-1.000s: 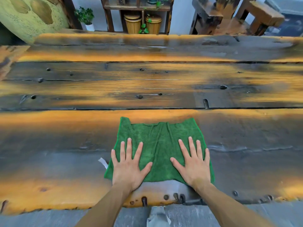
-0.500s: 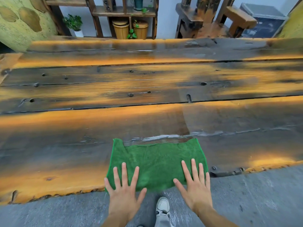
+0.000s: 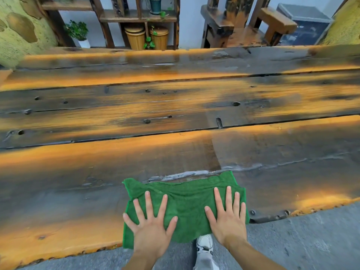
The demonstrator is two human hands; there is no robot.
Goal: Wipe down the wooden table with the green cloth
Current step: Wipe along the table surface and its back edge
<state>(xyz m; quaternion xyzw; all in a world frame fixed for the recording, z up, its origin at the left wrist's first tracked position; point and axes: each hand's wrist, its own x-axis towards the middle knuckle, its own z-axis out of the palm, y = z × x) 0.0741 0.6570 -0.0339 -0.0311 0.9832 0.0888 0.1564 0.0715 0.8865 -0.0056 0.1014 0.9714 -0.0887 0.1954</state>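
cloth (image 3: 185, 207) on table (image 3: 97, 172) near edge, both hands on cloth

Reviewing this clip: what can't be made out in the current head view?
- Wooden table surface under the green cloth: covered by it.
- Cloth beneath the left hand and right hand: hidden by the flat palms.
- Table ends: cut off by both side edges.
- White shoe: partly behind the cloth's hanging edge.
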